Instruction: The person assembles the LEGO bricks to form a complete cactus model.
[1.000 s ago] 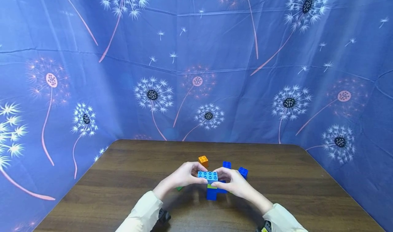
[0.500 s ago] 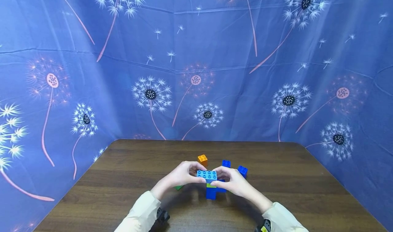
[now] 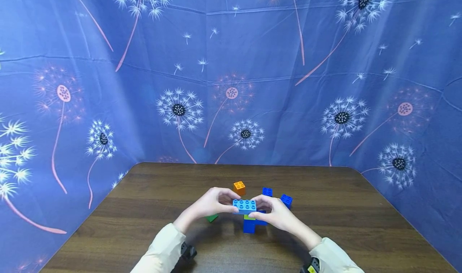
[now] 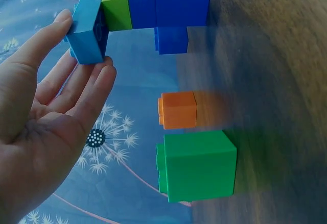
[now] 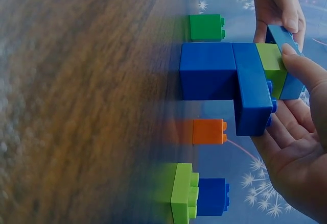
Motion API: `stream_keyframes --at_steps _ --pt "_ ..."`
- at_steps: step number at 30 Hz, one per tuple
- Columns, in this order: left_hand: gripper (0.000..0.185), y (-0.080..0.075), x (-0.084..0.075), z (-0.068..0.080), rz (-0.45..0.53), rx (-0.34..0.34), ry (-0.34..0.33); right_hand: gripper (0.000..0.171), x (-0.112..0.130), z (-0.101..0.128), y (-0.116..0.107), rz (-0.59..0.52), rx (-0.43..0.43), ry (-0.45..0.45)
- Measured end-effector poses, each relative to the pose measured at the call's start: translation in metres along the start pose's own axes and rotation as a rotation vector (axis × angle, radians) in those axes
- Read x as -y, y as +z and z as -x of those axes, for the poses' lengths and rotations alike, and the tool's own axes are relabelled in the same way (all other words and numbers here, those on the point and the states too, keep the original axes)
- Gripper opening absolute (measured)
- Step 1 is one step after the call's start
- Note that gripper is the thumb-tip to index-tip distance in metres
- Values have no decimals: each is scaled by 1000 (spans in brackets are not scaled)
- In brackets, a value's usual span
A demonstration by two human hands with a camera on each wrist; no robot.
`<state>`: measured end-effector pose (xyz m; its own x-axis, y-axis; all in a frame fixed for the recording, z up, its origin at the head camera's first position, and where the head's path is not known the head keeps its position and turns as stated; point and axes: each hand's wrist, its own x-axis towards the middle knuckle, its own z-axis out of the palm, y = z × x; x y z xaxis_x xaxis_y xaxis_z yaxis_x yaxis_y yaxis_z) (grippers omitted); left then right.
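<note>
A light blue brick (image 3: 244,205), long with two rows of studs facing up, lies level as the top piece of a small stack on the wooden table, ahead at 12 o'clock. Its left end is pinched by the left hand (image 3: 212,203), its right end by the right hand (image 3: 273,213). Directly beneath it sits a lime green brick (image 5: 271,70), then a dark blue brick (image 5: 252,94) jutting out toward 3 o'clock, then a dark blue base brick (image 5: 207,71) standing on the table
</note>
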<state>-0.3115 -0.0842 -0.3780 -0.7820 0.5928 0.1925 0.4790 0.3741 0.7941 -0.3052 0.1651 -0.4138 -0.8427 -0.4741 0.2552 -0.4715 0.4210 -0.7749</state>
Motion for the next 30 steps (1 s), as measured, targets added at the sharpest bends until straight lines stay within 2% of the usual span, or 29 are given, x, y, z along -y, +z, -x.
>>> stream_keyframes --at_steps 5,13,18,23,30 --pt "28 -8 -18 10 -9 -10 30 36 1 0 0 -6 0 -2" --pt "25 -13 20 3 -17 -71 32 37 0 1 1 -25 0 -29" --pt "28 -16 28 6 -59 -119 36 37 -1 1 1 -28 -2 -31" --pt "26 -18 36 8 -108 -173 13 36 1 2 1 -27 1 -26" --pt "28 -21 46 12 -146 -195 -32 33 5 2 2 20 -1 -14"
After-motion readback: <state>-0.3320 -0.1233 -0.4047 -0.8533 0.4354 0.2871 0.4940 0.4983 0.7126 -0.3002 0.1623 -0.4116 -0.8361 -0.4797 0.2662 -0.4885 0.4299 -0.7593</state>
